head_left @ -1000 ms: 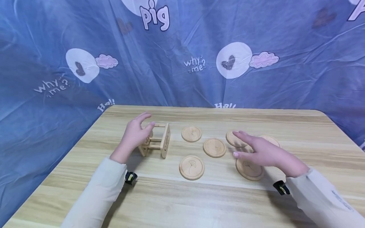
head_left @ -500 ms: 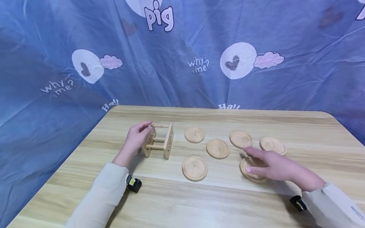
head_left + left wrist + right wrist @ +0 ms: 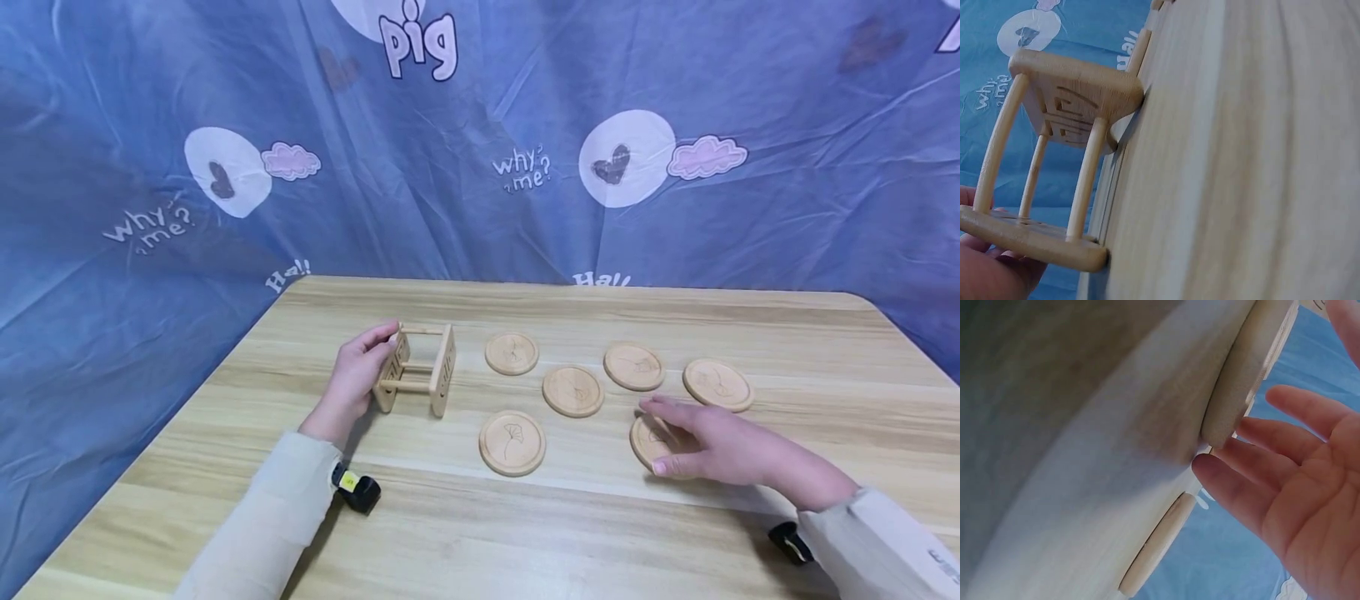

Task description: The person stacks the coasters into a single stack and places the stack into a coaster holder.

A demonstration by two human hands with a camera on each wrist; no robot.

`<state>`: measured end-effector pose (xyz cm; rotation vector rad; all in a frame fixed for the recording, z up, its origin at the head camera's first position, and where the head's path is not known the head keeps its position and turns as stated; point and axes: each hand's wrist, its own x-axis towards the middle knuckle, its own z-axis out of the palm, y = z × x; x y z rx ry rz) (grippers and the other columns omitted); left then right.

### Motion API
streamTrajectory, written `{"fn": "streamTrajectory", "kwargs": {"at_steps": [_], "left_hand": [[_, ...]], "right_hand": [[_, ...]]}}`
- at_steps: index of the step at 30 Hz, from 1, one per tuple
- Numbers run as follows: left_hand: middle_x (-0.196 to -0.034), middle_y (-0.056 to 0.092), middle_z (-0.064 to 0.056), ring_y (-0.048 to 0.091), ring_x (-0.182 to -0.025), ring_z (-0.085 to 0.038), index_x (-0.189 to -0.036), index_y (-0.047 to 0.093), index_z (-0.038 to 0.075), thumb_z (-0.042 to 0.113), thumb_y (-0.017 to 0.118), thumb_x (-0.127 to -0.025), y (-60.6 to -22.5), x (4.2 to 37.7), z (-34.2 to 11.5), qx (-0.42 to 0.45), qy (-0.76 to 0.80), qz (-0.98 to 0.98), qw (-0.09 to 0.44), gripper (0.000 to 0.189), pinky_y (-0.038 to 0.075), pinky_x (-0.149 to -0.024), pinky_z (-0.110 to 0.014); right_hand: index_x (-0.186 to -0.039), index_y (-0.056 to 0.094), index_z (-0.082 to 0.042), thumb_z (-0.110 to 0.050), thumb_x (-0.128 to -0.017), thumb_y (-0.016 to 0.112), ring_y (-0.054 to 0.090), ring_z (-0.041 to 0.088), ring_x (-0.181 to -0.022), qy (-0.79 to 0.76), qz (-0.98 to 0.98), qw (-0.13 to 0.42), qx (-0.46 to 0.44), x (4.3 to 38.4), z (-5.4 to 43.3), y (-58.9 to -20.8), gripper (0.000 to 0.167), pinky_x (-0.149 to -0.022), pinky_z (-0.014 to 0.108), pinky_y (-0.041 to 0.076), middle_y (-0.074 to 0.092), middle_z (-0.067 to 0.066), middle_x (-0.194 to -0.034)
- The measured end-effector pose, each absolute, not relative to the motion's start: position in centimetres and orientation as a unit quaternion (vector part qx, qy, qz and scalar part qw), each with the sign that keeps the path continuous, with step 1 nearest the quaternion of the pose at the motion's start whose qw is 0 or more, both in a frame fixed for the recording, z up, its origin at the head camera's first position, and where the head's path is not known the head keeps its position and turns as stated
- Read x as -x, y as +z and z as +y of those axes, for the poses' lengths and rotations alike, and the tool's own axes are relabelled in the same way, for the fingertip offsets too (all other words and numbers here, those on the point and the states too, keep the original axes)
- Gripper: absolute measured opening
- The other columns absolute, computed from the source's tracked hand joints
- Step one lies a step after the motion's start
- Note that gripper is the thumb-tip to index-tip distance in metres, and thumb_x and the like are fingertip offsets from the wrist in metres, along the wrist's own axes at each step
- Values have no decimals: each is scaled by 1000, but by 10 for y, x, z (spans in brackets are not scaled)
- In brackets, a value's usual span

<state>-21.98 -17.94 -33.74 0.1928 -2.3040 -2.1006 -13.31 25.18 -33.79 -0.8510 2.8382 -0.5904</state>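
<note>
Six round wooden coasters [image 3: 573, 391] are laid flat and apart on the pale wood-grain desk [image 3: 525, 533], presumably so that each rim can be reached singly. To their left a small wooden rack [image 3: 443, 372], two slotted end panels joined by bars, is stood upright. Its left panel is pinched between the thumb and fingers of the left hand [image 3: 356, 367], probably to stop it sliding. Over the front right coaster [image 3: 651, 435] the right hand [image 3: 723, 446] is held with straight, parted fingers, the thumb at the near rim (whether the wood is touched cannot be told).

On the blue cloth [image 3: 450, 217] behind, "pig", "why me?" and "Ha!!" can be read. A yellow tag [image 3: 348, 481] is carried by the black wrist device [image 3: 363, 494] on the left arm, but its mark cannot be made out; nor can the lettering on the right sleeve [image 3: 888, 542].
</note>
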Motion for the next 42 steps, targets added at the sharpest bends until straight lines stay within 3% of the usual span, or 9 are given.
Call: {"fn": "streamTrajectory", "kwargs": {"at_steps": [5,18,25,31,37,42], "left_hand": [[-143,42,-8,39,-128,-19,-133,48,3,6,48,-92,-344,220,-178,-66,-697,-714,16,41,33,-107,-31],[-125,44,1,42,-111,-9,-135,46,6,10,48,-93,-353,219,-178,-77,-758,-648,17,42,44,-91,-21],[-138,40,-3,38,-121,-12,-135,46,6,11,48,-93,-355,219,-177,-72,-763,-642,21,42,42,-95,-22],[-146,36,-2,36,-130,-16,-135,46,9,11,47,-93,-359,218,-177,-64,-778,-625,14,42,38,-104,-30],[-145,39,-2,40,-128,-18,-136,46,10,12,46,-94,-360,218,-179,-61,-790,-610,9,42,37,-105,-32],[-144,41,-1,43,-124,-19,-136,46,10,12,47,-94,-361,218,-179,-60,-794,-605,7,42,39,-104,-33]], "right_hand": [[-134,45,-1,-56,-72,67,43,47,-119,-186,940,70,276,133,249,-339,86,-96,60,36,43,31,-133],[-132,48,0,-54,-70,70,45,45,-119,-173,942,76,276,135,247,-339,86,-95,58,38,48,29,-130],[-129,50,1,-50,-70,73,49,41,-116,-163,944,63,280,135,245,-339,82,-94,55,41,53,24,-128],[-127,51,3,-43,-68,77,54,37,-111,-155,943,45,292,135,244,-340,79,-91,52,44,57,21,-122],[-126,51,3,-42,-67,78,59,29,-100,-155,943,45,292,136,241,-339,79,-87,48,48,61,16,-116],[-125,52,4,-40,-66,79,58,30,-102,-154,944,53,287,137,239,-337,79,-88,48,48,61,16,-116]]}}
